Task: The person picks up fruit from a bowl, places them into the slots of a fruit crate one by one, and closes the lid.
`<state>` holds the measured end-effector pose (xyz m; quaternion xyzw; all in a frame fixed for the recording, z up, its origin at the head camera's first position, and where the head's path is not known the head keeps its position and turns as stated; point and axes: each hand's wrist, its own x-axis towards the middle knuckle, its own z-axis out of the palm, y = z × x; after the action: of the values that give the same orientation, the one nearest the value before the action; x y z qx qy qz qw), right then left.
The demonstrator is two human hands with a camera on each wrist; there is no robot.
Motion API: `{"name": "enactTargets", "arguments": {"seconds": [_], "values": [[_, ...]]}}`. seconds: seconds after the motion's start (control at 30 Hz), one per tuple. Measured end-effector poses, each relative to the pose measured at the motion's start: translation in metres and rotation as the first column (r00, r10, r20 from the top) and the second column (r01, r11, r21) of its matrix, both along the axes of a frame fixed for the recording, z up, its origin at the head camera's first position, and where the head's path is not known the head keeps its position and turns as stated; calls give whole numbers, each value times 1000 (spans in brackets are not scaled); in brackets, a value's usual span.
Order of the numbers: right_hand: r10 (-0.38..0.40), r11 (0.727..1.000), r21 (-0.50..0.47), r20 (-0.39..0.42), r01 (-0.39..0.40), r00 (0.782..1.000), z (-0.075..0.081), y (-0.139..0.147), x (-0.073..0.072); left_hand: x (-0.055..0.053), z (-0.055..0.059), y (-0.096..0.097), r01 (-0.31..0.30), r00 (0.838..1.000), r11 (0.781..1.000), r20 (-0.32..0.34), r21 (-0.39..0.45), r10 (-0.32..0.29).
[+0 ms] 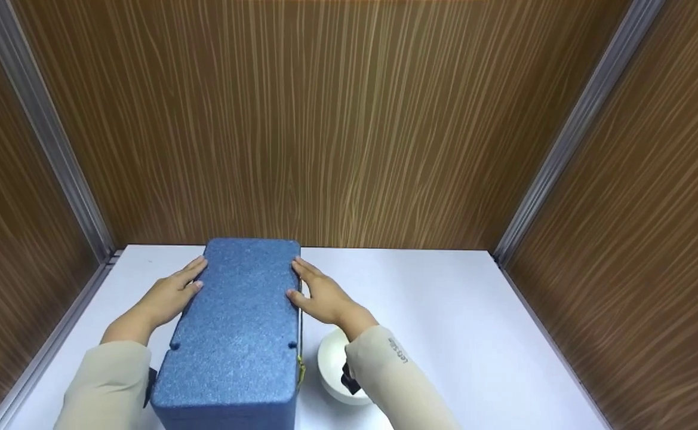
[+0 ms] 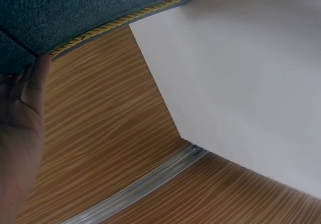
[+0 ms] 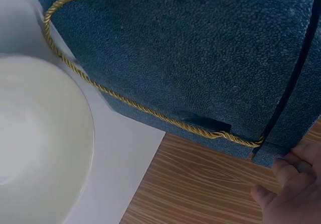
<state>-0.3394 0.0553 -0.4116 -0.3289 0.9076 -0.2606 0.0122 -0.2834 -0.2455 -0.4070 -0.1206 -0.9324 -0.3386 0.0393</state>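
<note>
A long blue foam box with its lid (image 1: 238,316) on stands on the white table, left of centre. My left hand (image 1: 172,292) touches the lid's left edge with fingers stretched out, the thumb at the top rim. Opposite it, my right hand (image 1: 328,298) rests its fingertips and thumb on the right edge. In the left wrist view, fingertips meet the box near the lid seam. The right wrist view shows the box's side wall (image 3: 175,58), the dark seam under the lid, and a twisted yellow rope (image 3: 125,101) along the wall.
Right of the box, partly under my right forearm, sits a white bowl (image 1: 332,364). The white tabletop (image 1: 444,322) reaches back to a wood-grain panel (image 1: 325,119). Similar panels with metal corner rails (image 1: 569,131) close off both sides.
</note>
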Motion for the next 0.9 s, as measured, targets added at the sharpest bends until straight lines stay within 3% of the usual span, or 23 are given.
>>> {"name": "enactTargets", "arguments": {"seconds": [0.5, 0.9], "values": [[9, 999, -50, -38, -10, 999, -9, 0, 2, 7, -3, 1, -18, 1000, 1000, 10, 15, 18], [13, 1000, -17, -20, -13, 1000, -7, -2, 5, 7, -5, -2, -5, 1000, 1000, -14, 2, 5]]}}
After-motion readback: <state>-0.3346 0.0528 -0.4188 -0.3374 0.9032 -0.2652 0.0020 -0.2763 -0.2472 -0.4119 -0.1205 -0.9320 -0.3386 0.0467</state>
